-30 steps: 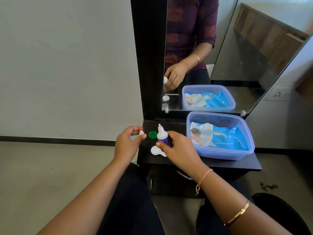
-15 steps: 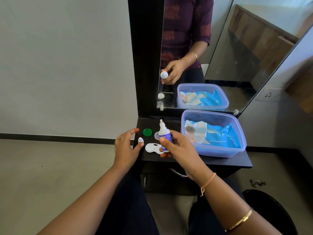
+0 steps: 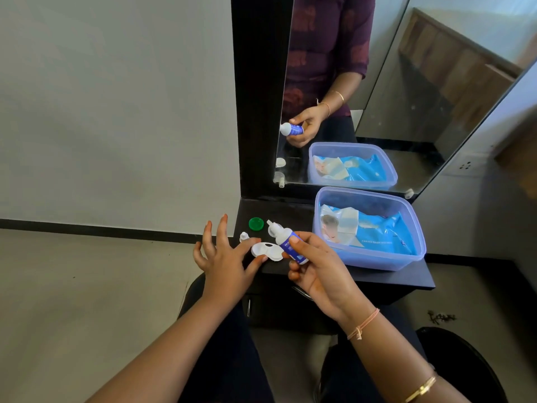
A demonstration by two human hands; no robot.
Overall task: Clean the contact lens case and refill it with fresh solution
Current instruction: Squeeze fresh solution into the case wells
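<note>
The white contact lens case (image 3: 267, 251) lies open near the front left corner of the black dresser top (image 3: 293, 210). My left hand (image 3: 223, 257) pinches the case's left end between thumb and forefinger, the other fingers spread. My right hand (image 3: 316, 271) grips the small blue-labelled solution bottle (image 3: 287, 241), uncapped and tilted with its nozzle pointing up and left, just above the case's right side. The bottle's little white cap (image 3: 244, 236) stands on the top just behind my left forefinger. A green case lid (image 3: 256, 223) lies further back.
A clear blue plastic tub (image 3: 369, 258) holding a blue wipes packet fills the right half of the top. A mirror (image 3: 377, 82) stands behind, in a black frame. The top's left edge drops to the floor beside my left hand.
My left hand set the small white cap down on the top and took hold of the lens case. The bottle in my right hand tipped further to the left.
</note>
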